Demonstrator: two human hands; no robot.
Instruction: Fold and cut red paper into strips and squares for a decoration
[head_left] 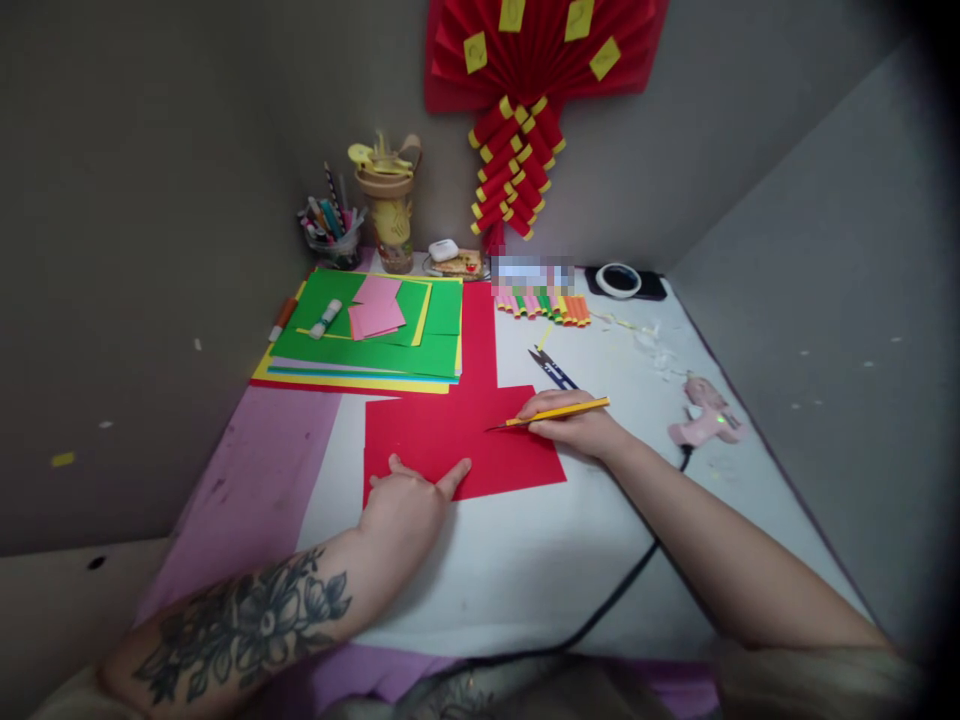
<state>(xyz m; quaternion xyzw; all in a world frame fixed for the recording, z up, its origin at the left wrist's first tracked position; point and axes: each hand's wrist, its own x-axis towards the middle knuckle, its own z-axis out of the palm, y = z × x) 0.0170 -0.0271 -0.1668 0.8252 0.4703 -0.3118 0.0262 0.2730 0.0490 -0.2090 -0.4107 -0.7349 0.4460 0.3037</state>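
At a corner workspace, a person's right hand (574,432) pinches a slim yellow tool (574,408), fingers closed around it, its tip over the red paper (442,440) in the middle of the surface (465,575). The left hand (409,502) rests on the paper's near edge, fingers spread, gripping nothing.

Behind, a clear cup (345,255) is crowded with pens, markers and a patterned pencil, too tightly packed to count. Beside it stands a yellow lidded tumbler (391,218), its contents hidden.

Also on the surface: one pink glue gun (705,395), one pair of dark snips (555,372), one orange-and-white marker (283,318), one white case (443,250) and one white ring (619,280) on a dark phone (654,287). A row of small paper rolls (544,310) and a stack of coloured sheets (367,355) sit nearby. Four yellow squares show on the red fan (540,60) overhead.
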